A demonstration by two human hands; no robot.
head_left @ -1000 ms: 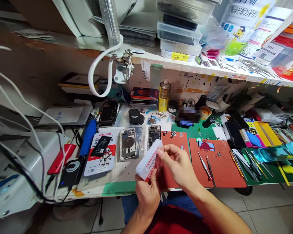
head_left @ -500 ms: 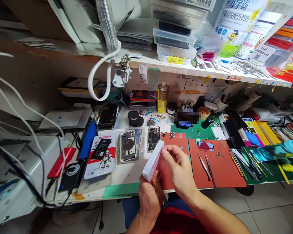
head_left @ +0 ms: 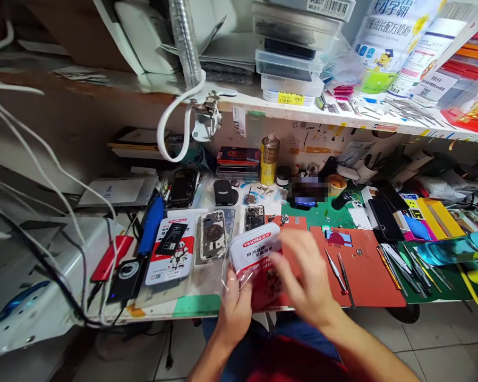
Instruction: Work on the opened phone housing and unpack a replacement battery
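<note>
A white and red battery box [head_left: 257, 249] is tilted up over the near edge of the bench, its printed label turned upside down. Clear plastic film [head_left: 224, 265] hangs at its left side. My left hand [head_left: 237, 305] is closed around the lower left of the box, thumb on its front. My right hand [head_left: 308, 276] is at the right side, fingers smeared by motion, thumb close to the label. Behind the box lie an opened phone [head_left: 254, 217] and another phone housing [head_left: 212, 236]. A black battery [head_left: 171, 240] rests on a similar white and red pack [head_left: 170, 270] to the left.
Tweezers [head_left: 343, 270] and a screwdriver [head_left: 334, 270] lie on the red mat [head_left: 374, 286]. A blue-handled tool [head_left: 150, 225] and cables occupy the left. Farther right are hand tools and a blue bottle [head_left: 458, 246]. A loaded shelf [head_left: 342, 119] overhangs the back.
The box has turned from nearly edge-on so its label faces me. Clear film now shows beside it. My right hand has moved slightly right, and the view has shifted a little left.
</note>
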